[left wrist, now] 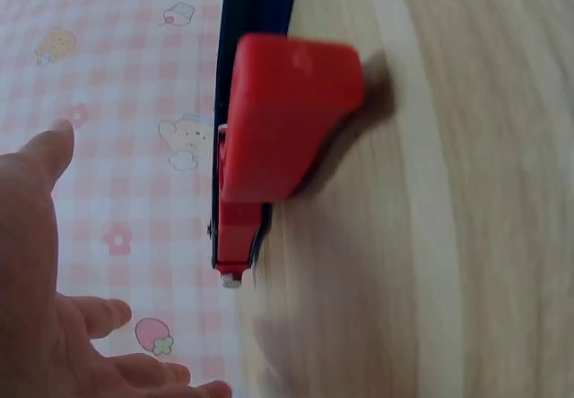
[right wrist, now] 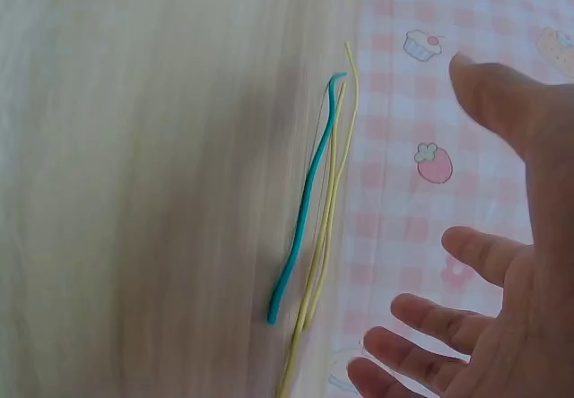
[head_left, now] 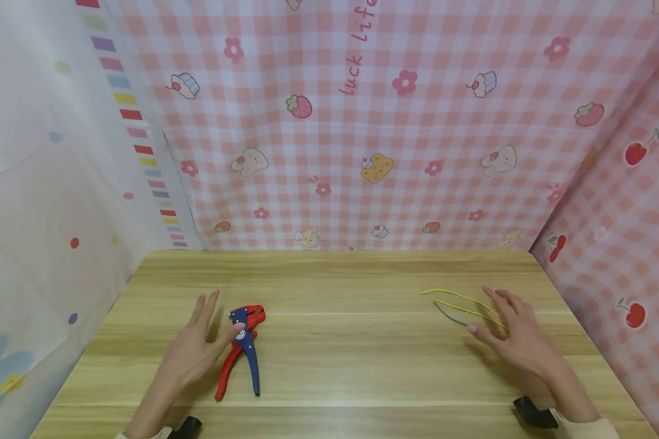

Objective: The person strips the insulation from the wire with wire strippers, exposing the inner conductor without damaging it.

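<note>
My left hand (head_left: 194, 350) hovers with spread fingers just beside the wire stripper (head_left: 245, 341), its thumb overlapping the tool in the head view. The stripper has one red handle and one blue handle and lies on the table; the left wrist view shows the red handle (left wrist: 291, 102) close up, apart from the hand. Over on the right, my right hand (head_left: 518, 338) is held above several wires with its fingers apart. One is a green wire (right wrist: 305, 210); the others are yellow wires (right wrist: 330, 183). Nothing is held in either hand.
The wood-grain table (head_left: 340, 366) carries the tool on the left and the wires on the right. A pink checked curtain (head_left: 329, 140) hangs along its back edge. Patterned cloths also hang at the left and right sides.
</note>
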Available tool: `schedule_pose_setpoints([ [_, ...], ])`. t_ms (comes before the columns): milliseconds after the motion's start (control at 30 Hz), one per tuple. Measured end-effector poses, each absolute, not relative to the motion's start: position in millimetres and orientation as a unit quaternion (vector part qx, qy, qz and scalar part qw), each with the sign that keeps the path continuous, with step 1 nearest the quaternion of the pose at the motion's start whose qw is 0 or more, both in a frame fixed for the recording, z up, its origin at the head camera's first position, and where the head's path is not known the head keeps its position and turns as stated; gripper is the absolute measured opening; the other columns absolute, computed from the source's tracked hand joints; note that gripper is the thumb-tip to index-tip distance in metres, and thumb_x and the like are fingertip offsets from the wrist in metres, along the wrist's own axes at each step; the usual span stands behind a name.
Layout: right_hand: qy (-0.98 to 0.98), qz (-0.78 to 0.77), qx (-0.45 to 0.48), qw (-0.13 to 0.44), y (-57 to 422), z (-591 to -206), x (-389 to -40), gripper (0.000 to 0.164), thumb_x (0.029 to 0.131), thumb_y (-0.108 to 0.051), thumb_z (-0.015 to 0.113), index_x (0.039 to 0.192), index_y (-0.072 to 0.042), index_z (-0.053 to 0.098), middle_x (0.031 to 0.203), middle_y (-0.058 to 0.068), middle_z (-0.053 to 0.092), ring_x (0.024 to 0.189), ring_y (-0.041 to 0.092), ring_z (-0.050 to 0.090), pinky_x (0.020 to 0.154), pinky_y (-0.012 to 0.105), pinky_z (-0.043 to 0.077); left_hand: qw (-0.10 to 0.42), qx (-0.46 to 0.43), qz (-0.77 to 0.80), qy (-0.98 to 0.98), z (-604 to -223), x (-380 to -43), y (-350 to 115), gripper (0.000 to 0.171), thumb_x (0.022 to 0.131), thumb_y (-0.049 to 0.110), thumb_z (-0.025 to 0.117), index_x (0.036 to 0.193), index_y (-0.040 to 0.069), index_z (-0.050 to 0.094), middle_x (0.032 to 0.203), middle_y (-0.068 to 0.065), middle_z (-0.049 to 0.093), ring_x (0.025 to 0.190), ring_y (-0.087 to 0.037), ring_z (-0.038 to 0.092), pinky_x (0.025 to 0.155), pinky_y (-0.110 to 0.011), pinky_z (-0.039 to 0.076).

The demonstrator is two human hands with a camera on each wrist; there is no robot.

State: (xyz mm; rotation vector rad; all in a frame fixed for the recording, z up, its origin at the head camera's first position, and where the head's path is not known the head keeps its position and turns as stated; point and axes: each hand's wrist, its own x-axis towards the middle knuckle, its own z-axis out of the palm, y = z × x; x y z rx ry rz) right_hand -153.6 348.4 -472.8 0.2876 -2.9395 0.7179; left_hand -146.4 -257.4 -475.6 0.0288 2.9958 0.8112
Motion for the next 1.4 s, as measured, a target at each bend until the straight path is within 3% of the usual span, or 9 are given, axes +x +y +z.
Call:
schedule_pose_setpoints([
  [100, -0.963, 0.248, 0.097, 0.047, 345.1, -473.2, -154.0, 0.086, 0.094, -0.047, 0.071, 0.162, -0.016, 0.028, 0.153, 0.029, 0.035, 0.137, 0.056, 0.033, 0.095, 0.080, 0.037, 0.018, -0.002, 0.269, 0.963, -475.4, -146.2, -254.6, 0.096, 0.096, 0.074, 0.046, 0.166, 0.026, 0.000, 0.170, -0.026, 0.011, 0.137, -0.060, 0.042, 0.095, -0.075, 0.045],
  [167, -0.960, 0.257, 0.098, 0.047, 343.1, -473.3, -153.9, 0.084, 0.094, -0.047, 0.071, 0.160, -0.014, 0.031, 0.150, 0.029, 0.038, 0.135, 0.054, 0.036, 0.095, 0.079, 0.038, 0.014, -0.011, 0.274, 0.962, -475.1, -146.1, -252.8, 0.098, 0.095, 0.075, 0.046, 0.166, 0.023, 0.004, 0.166, -0.026, 0.024, 0.141, -0.057, 0.039, 0.103, -0.077, 0.039],
  [333, -0.955, 0.273, 0.104, 0.056, 339.2, -473.7, -154.1, 0.076, 0.095, -0.043, 0.072, 0.155, -0.008, 0.039, 0.143, 0.026, 0.046, 0.126, 0.048, 0.048, 0.093, 0.072, 0.044, 0.004, -0.031, 0.286, 0.958, -472.8, -145.5, -247.4, 0.100, 0.093, 0.079, 0.044, 0.166, 0.020, 0.010, 0.151, -0.027, 0.050, 0.130, -0.052, 0.055, 0.099, -0.070, 0.047],
  [633, -0.946, 0.290, 0.121, 0.080, 330.7, -476.8, -155.8, 0.060, 0.096, -0.031, 0.074, 0.143, -0.003, 0.051, 0.126, 0.023, 0.059, 0.108, 0.041, 0.064, 0.085, 0.056, 0.056, 0.008, -0.067, 0.348, 0.935, -467.5, -141.9, -236.2, 0.106, 0.089, 0.080, 0.050, 0.164, 0.014, 0.015, 0.146, -0.024, 0.057, 0.125, -0.043, 0.064, 0.107, -0.065, 0.046],
  [800, -0.948, 0.284, 0.120, 0.085, 325.9, -477.7, -157.4, 0.050, 0.095, -0.028, 0.075, 0.135, -0.002, 0.058, 0.119, 0.019, 0.064, 0.101, 0.033, 0.068, 0.082, 0.048, 0.057, 0.002, -0.074, 0.361, 0.930, -471.1, -141.0, -233.2, 0.106, 0.087, 0.079, 0.056, 0.160, 0.009, 0.026, 0.137, -0.021, 0.065, 0.115, -0.035, 0.070, 0.100, -0.057, 0.053],
  [967, -0.948, 0.278, 0.121, 0.093, 321.6, -480.8, -159.5, 0.044, 0.093, -0.024, 0.077, 0.128, -0.001, 0.062, 0.110, 0.015, 0.066, 0.094, 0.026, 0.067, 0.077, 0.038, 0.057, 0.003, -0.075, 0.347, 0.935, -475.0, -142.0, -230.0, 0.103, 0.085, 0.074, 0.065, 0.156, 0.006, 0.033, 0.127, -0.016, 0.069, 0.101, -0.024, 0.070, 0.084, -0.041, 0.058],
  [1067, -0.947, 0.281, 0.122, 0.092, 319.4, -481.8, -160.3, 0.041, 0.092, -0.021, 0.078, 0.125, -0.002, 0.064, 0.108, 0.013, 0.066, 0.092, 0.025, 0.067, 0.076, 0.037, 0.057, 0.004, -0.068, 0.341, 0.938, -477.1, -143.4, -228.1, 0.100, 0.085, 0.066, 0.072, 0.155, 0.003, 0.035, 0.122, -0.015, 0.069, 0.089, -0.018, 0.063, 0.069, -0.029, 0.050],
  [1167, -0.947, 0.284, 0.121, 0.085, 317.4, -483.1, -160.6, 0.039, 0.091, -0.021, 0.079, 0.123, -0.003, 0.065, 0.106, 0.011, 0.067, 0.093, 0.025, 0.067, 0.077, 0.038, 0.057, 0.008, -0.060, 0.336, 0.940, -478.3, -143.6, -226.5, 0.100, 0.084, 0.059, 0.077, 0.153, 0.000, 0.036, 0.121, -0.017, 0.065, 0.084, -0.018, 0.056, 0.063, -0.024, 0.043],
  [1400, -0.951, 0.278, 0.113, 0.079, 311.3, -487.4, -160.4, 0.035, 0.092, -0.021, 0.078, 0.119, -0.002, 0.068, 0.107, 0.012, 0.067, 0.098, 0.028, 0.067, 0.084, 0.043, 0.057, 0.043, -0.046, 0.301, 0.952, -482.5, -141.4, -225.6, 0.107, 0.081, 0.067, 0.076, 0.153, -0.001, 0.034, 0.128, -0.019, 0.053, 0.099, -0.026, 0.052, 0.074, -0.030, 0.043],
])
